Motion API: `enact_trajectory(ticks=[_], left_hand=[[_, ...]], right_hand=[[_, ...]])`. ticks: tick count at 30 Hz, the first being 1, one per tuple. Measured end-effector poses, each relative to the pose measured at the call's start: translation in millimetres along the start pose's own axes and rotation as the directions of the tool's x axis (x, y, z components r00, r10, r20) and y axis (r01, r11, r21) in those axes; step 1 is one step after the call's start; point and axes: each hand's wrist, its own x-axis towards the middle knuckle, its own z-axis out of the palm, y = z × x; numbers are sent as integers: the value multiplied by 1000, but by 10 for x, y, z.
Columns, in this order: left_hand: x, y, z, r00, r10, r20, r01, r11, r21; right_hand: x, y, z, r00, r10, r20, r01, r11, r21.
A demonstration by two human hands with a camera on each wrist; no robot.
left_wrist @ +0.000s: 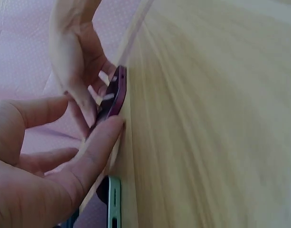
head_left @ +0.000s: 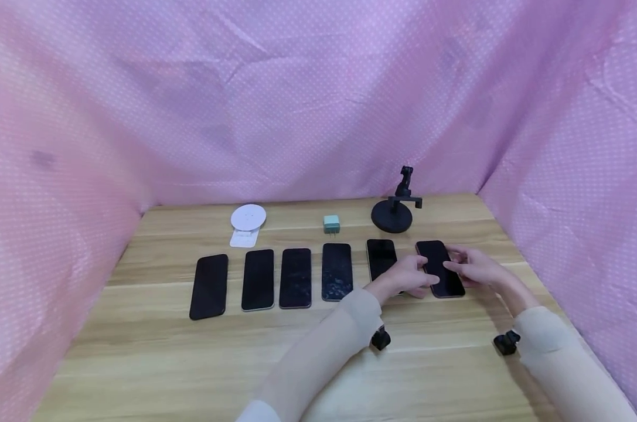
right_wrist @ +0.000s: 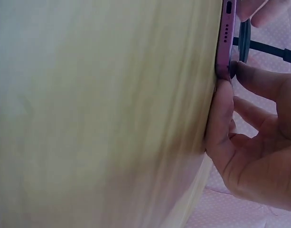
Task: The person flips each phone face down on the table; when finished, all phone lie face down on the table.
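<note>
A dark-screened smartphone [head_left: 440, 268] with a purple-pink frame lies face up at the right end of a row of phones. My right hand [head_left: 475, 266] pinches its right side, thumb over the screen and fingers along the edge; the right wrist view shows thumb and a finger at its corner. From the other side, my left hand [head_left: 409, 274] reaches to the left edge with fingers fairly straight. A fingertip touches the frame's near corner in the left wrist view. Partly hidden beneath the left hand is another smartphone [head_left: 381, 257], its pale green frame [left_wrist: 114, 202] seen close up.
More phones lie leftward in the row, including a cracked-looking one [head_left: 337, 272] and the leftmost phone [head_left: 209, 287]. Behind them stand a white round stand [head_left: 248, 217], a green plug adapter [head_left: 331, 224] and a black phone stand [head_left: 392, 217]. Pink dotted cloth [head_left: 318, 117] surrounds the wooden table [head_left: 165, 363].
</note>
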Motion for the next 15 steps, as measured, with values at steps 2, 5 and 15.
enact_trajectory(ticks=[2,5,15], left_hand=[[-10,11,24,1000,10,-24,-10,1000,16],[-17,29,67,998,12,-56,-10,999,42],[10,-9,95,995,-5,-96,10,998,54]], right_hand=[[0,-42,2,1000,10,18,-10,1000,21],[-20,-84,-30,998,36,56,-40,997,70],[44,-93,-110,974,154,163,-185,963,195]])
